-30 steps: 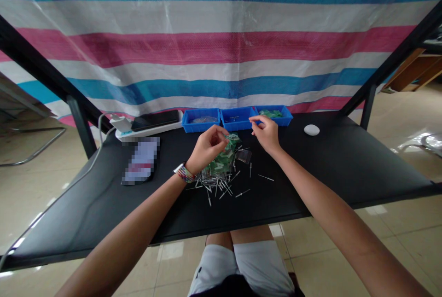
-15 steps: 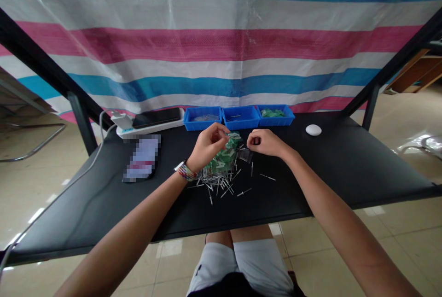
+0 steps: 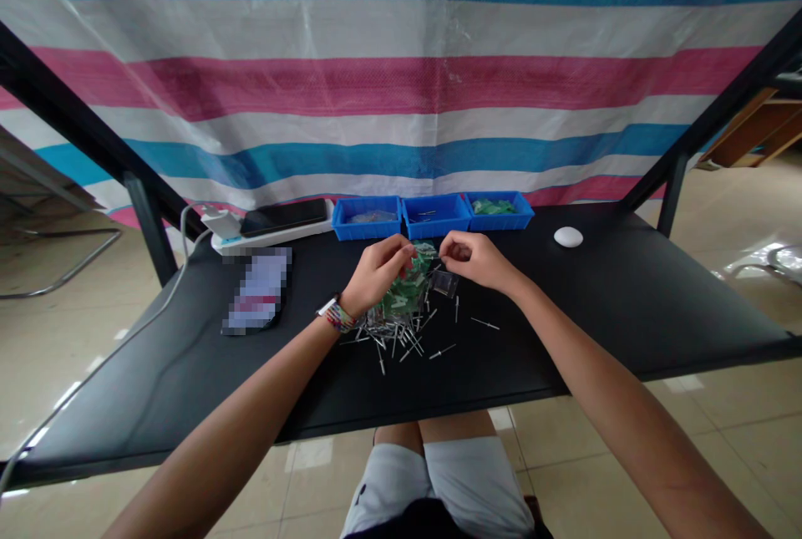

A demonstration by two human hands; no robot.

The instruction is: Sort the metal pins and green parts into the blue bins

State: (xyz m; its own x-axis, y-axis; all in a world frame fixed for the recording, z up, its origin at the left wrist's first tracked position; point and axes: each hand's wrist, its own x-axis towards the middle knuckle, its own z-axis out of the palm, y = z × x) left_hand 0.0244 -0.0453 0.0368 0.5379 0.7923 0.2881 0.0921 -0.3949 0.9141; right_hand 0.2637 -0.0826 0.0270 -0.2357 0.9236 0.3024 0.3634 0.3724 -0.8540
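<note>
My left hand (image 3: 374,273) is curled over a heap of small green pieces (image 3: 404,292) in the middle of the black table (image 3: 564,305), fingers pinched on something I cannot make out. My right hand (image 3: 471,258) hovers just to the right of it, fingers also curled in a pinch near a small clear plastic bag (image 3: 444,282). Several thin metal pins (image 3: 401,338) lie scattered in front of the heap. Behind them stand three blue bins (image 3: 433,216) in a row; the right one holds green pieces.
At the back left, a phone (image 3: 283,216) lies on a white power strip (image 3: 269,236) with a cable running off the table. A blurred card (image 3: 256,300) lies left of my hands. A white round object (image 3: 568,236) sits at the back right. Black frame legs flank the table.
My right hand came back from the right blue bin to the heap and now sits close to my left hand. The left hand stayed over the green pieces.
</note>
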